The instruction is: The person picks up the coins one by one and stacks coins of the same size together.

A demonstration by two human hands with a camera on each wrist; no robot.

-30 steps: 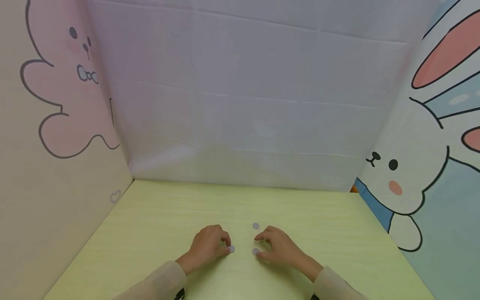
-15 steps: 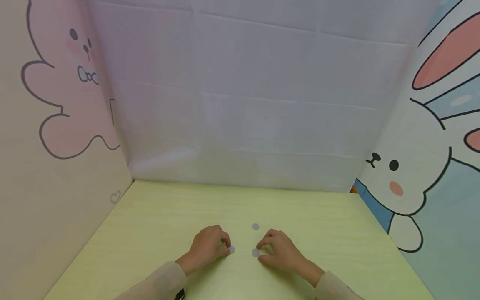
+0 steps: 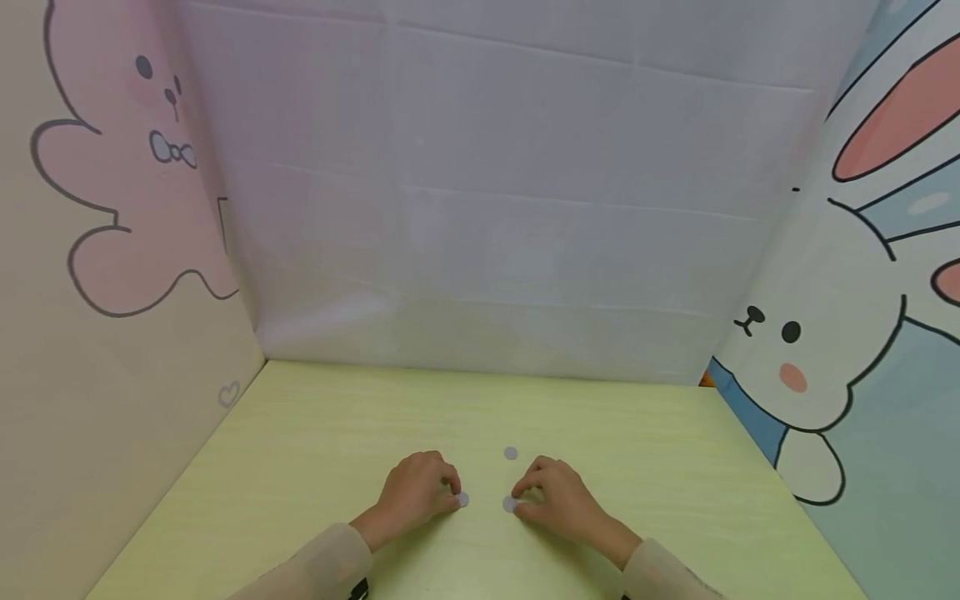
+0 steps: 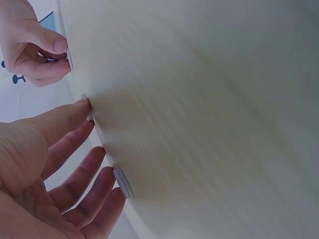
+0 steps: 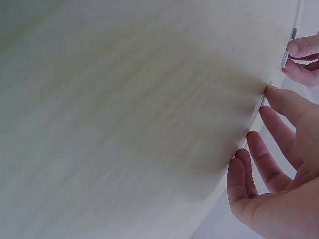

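In the head view, my left hand (image 3: 422, 490) is low over the table, its thumb and index finger pinching a small grey-white disc (image 3: 463, 500) at the edges. The left wrist view shows a second, thicker-looking disc (image 4: 123, 183) by the outer fingers of that hand; the hand hides it in the head view. My right hand (image 3: 558, 502) faces the left one, thumb and index finger at the edges of another flat disc (image 3: 510, 504) on the table. Behind these lies one more disc (image 3: 511, 453), touched by neither hand.
The pale yellow-green tabletop (image 3: 360, 408) runs back to a white sheet wall (image 3: 480, 208). A left panel (image 3: 112, 400) with a pink cartoon animal and a right panel (image 3: 870, 467) with a white rabbit border the table.
My right hand drew back slightly from its disc half a second ago and has come in again to its edges. The left hand and its disc stay in place.
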